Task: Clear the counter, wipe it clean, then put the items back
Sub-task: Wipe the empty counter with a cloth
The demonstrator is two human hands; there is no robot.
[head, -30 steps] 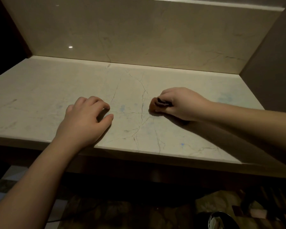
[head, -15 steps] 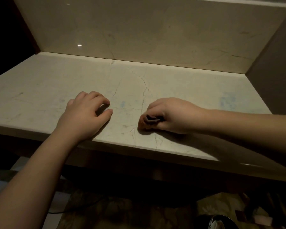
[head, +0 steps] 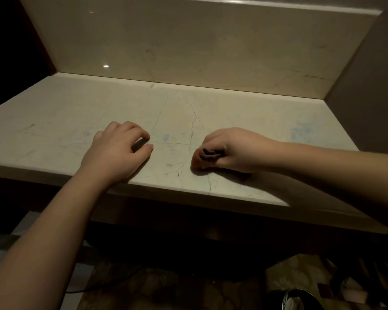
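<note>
On the pale marble bench (head: 54, 121), toward its front edge: left hand (head: 115, 151) resting palm down, fingers loosely curled with tips touching the stone, thumb lying alongside, holding nothing. Small dark gap showing under the bent fingers. Further right, well apart from it across a patch of veined stone: right hand (head: 235, 149) closed around a small bunched cloth (head: 203, 157), brownish with a darker fold, pressed down against the bench close to the front edge. Only the cloth's left end poking out past the knuckles; rest buried in the fist, so shape and full extent hard to tell. Faint bluish smudges on the stone between the hands and at far right. Both forearms cut off by the lower and right borders. Below the bench: deep shadow, patterned floor (head: 143, 291) dimly lit, and at bottom right a dark rounded object (head: 300, 300) cropped by the border, not identifiable.
</note>
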